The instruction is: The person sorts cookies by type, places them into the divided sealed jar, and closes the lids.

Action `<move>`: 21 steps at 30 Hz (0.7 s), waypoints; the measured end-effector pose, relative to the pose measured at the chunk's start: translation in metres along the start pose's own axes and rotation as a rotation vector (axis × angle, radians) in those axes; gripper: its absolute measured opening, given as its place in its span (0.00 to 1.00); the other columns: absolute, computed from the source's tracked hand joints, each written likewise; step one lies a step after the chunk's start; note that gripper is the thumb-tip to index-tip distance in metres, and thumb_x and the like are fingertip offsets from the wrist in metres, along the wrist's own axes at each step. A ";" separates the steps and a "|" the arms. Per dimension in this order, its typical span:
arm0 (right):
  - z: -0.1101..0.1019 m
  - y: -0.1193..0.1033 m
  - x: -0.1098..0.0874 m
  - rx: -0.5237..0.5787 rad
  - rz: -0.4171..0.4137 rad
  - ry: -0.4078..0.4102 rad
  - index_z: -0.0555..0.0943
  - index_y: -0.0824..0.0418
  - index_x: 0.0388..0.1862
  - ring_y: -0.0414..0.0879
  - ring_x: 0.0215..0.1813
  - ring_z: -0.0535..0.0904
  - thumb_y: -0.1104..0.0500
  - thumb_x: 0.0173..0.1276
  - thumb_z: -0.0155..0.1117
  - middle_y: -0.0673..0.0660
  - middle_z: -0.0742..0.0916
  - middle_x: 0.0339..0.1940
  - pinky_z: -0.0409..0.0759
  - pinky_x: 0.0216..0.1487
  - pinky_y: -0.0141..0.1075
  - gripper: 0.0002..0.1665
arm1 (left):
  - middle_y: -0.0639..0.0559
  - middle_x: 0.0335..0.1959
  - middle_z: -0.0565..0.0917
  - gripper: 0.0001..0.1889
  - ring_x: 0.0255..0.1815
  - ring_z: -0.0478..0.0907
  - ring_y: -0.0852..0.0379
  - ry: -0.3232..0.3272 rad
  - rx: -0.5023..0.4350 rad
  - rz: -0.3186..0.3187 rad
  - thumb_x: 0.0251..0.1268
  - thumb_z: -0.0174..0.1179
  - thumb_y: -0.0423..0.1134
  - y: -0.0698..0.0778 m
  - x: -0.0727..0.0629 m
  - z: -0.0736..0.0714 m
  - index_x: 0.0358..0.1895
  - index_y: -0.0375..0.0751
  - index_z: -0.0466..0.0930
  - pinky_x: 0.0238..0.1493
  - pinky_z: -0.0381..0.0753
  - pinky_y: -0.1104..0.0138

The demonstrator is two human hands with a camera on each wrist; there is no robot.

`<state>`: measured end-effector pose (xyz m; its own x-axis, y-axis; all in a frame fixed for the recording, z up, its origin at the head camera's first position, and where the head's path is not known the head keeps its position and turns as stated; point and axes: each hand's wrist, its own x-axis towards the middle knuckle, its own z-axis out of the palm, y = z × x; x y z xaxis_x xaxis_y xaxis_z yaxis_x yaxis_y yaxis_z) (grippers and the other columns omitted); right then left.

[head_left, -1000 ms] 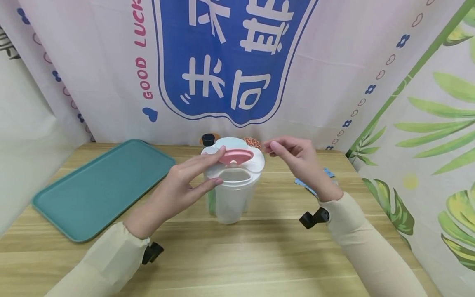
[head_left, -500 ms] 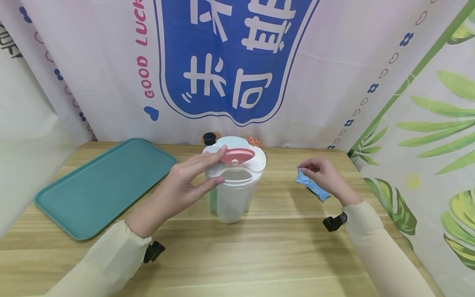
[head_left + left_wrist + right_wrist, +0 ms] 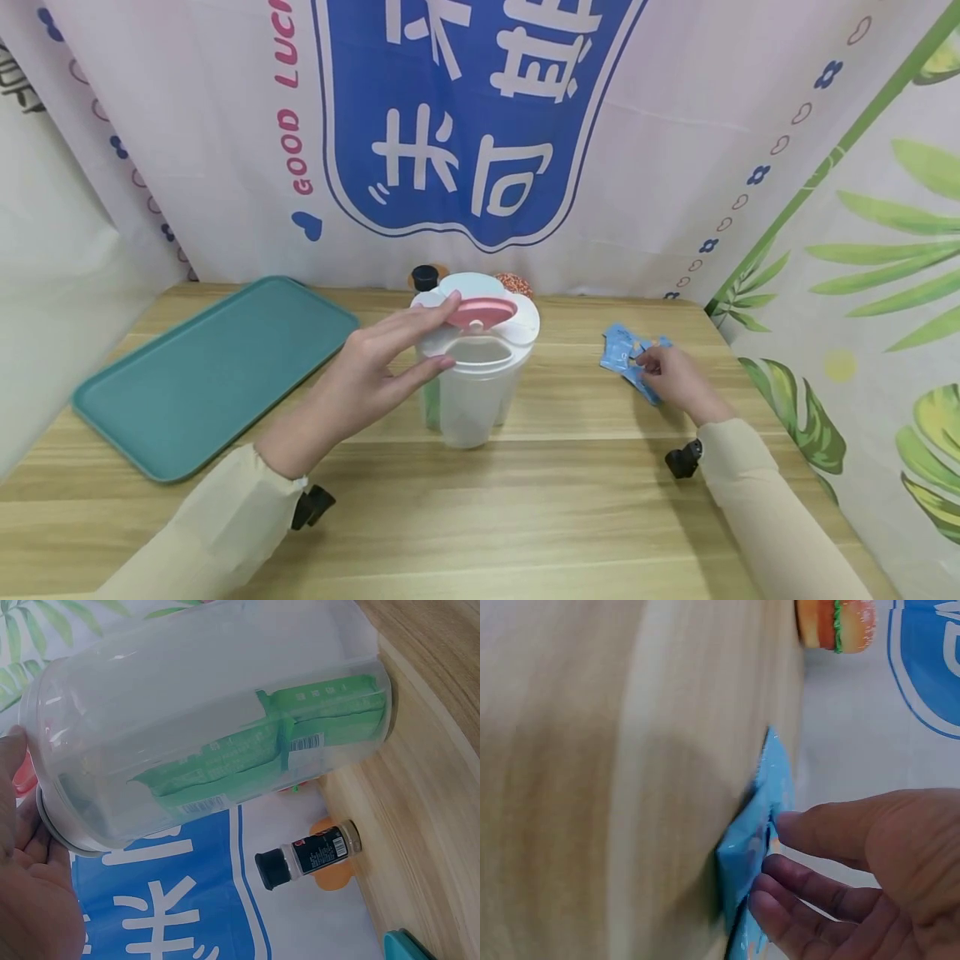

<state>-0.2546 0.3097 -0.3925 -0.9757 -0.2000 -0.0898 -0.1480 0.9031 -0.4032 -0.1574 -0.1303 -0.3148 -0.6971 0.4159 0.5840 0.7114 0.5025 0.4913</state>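
Clear, cloudy plastic forms the tall, lobed container (image 3: 468, 408) that stands upright near the middle of the wood-grain surface (image 3: 480, 517), topped by a white scalloped lid (image 3: 527, 323). Its rounded pink flap (image 3: 482, 313) is raised, baring the front opening. The left hand (image 3: 363, 375) spans that side of the lid, fingers extended: one fingertip appears to rest against the flap, the thumb by the rim of the opening. Well apart from the container, on the right, flat blue glossy packets (image 3: 618, 346) lie on the surface. The right hand (image 3: 678, 382) is down among them; in its wrist view the fingers are loosely bent and touch a packet, with a gap between thumb and fingertips, so no grip shows.

As for progress, the work looks partway along: green printed packets (image 3: 217, 761) are already inside one side of the container, and the front flap is up. The blue packets are still outside, and no packet can be made out through the cloudy front wall. Unused, seemingly, are the teal rectangular tray (image 3: 217, 375) and the small black-capped bottle (image 3: 322, 855) behind the container.
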 end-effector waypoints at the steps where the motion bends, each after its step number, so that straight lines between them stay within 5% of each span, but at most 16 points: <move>1: 0.001 0.001 0.000 -0.004 -0.001 0.000 0.82 0.77 0.53 0.59 0.47 0.82 0.68 0.72 0.63 0.69 0.87 0.44 0.84 0.50 0.52 0.15 | 0.53 0.76 0.77 0.37 0.76 0.76 0.48 0.000 -0.002 -0.002 0.65 0.73 0.36 0.000 0.000 0.000 0.78 0.50 0.71 0.80 0.71 0.50; 21: 0.004 0.003 -0.003 -0.021 -0.005 -0.078 0.77 0.77 0.63 0.71 0.58 0.82 0.67 0.73 0.62 0.77 0.85 0.54 0.84 0.60 0.62 0.23 | 0.51 0.75 0.78 0.37 0.75 0.77 0.47 0.010 -0.010 0.004 0.65 0.73 0.36 0.000 0.001 0.001 0.77 0.49 0.71 0.80 0.71 0.50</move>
<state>-0.2517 0.3113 -0.3971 -0.9594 -0.2325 -0.1595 -0.1565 0.9097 -0.3847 -0.1581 -0.1297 -0.3151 -0.6937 0.4102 0.5920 0.7148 0.4932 0.4959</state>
